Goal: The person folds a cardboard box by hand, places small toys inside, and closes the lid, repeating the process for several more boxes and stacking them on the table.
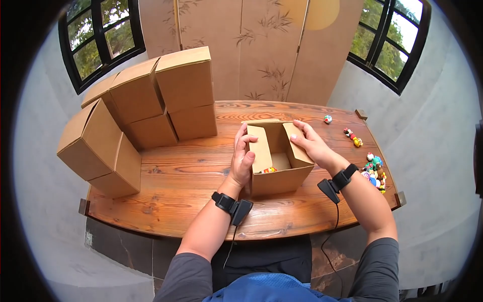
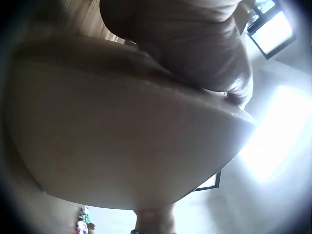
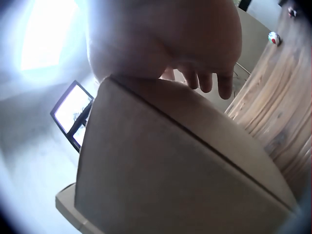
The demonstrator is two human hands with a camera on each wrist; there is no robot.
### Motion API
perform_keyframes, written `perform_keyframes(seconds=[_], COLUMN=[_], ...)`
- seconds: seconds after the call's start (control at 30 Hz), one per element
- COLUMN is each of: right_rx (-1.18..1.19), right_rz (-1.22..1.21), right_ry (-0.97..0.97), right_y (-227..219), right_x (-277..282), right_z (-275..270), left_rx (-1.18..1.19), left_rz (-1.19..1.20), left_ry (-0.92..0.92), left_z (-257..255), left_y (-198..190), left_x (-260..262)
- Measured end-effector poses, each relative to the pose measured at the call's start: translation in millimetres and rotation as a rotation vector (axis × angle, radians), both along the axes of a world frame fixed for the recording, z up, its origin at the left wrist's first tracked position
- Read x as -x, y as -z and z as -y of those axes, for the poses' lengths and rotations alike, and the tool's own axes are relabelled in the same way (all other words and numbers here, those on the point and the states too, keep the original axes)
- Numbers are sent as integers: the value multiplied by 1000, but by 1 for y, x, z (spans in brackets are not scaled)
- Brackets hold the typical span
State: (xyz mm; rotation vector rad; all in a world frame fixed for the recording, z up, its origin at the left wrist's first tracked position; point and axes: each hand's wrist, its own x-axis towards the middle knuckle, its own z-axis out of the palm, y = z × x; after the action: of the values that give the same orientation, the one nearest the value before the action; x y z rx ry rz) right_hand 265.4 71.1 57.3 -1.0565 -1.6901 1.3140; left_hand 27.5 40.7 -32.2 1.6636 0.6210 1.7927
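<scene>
An open cardboard box (image 1: 283, 182) stands upright on the table in front of the person, its two side flaps folded over the opening. A small red and yellow figure (image 1: 268, 170) shows inside at the near edge. The left hand (image 1: 242, 160) grips the left side and flap, and the right hand (image 1: 316, 146) holds the right flap with its thumb on top. In the left wrist view the left hand (image 2: 195, 48) lies against the box (image 2: 126, 136). The right wrist view shows the right hand (image 3: 165, 39) over the box edge, fingers extending past the box (image 3: 165, 165).
Closed cardboard boxes (image 1: 185, 83) are stacked two high at the back left, with another stack (image 1: 95, 146) nearer on the left. Several small figures (image 1: 373, 171) lie along the right edge of the wooden table (image 1: 176, 211). A small ball-like figure (image 1: 328, 119) sits at the back right.
</scene>
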Motion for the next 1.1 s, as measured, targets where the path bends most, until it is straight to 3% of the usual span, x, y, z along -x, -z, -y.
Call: perform_keyframes(seconds=[0.07, 0.17, 0.23, 0.37, 0.43, 0.47, 0.5, 0.67, 0.7, 0.77, 0.8, 0.83, 0.93, 0.97, 1.03, 1.1], right_rx=[-17, -28, -313, -317, -665, -874, -704, -804, -803, -922, -879, -875, -894, -888, -908, -793], right_rz=[39, 64, -38, -95, 72, 201, -3, 279, 279, 510, 527, 524, 661, 656, 812, 856], right_ry=[19, 13, 34, 73, 202, 207, 150, -232, -233, -349, -398, -390, -433, -411, -510, -500], right_y=[0, 6, 24, 1, 15, 1, 12, -17, -24, -32, -33, -34, -49, -56, -68, -74], right_x=[0, -1, -3, 4, -3, 0, -2, -16, -18, -21, -24, -25, -29, -29, -28, -26], right_z=[0, -2, -11, 11, 4, 17, 10, 23, 25, 29, 28, 29, 34, 37, 44, 52], left_rx=[81, 84, 104, 161, 175, 159, 144, 235, 236, 240, 92, -55, -203, -201, -235, -172], left_rz=[99, 123, 129, 158, 240, 236, 231, 267, 270, 271, 201, 129, 47, 35, -198, -215], left_ry=[134, 173, 168, 191, 218, 177, 136, 168, 171, 176, 125, 76, -3, 16, -126, -125], left_z=[-2, -3, -1, 1, 8, 10, 13, 11, 5, 6, 13, 19, 31, 31, 32, 37], left_y=[1, 0, -1, -2, -5, -8, -11, -11, -5, -4, -8, -13, -28, -30, -32, -37], left_x=[3, 3, 2, 3, -2, -3, -3, -4, -3, 0, 2, 3, 3, 5, 8, 5])
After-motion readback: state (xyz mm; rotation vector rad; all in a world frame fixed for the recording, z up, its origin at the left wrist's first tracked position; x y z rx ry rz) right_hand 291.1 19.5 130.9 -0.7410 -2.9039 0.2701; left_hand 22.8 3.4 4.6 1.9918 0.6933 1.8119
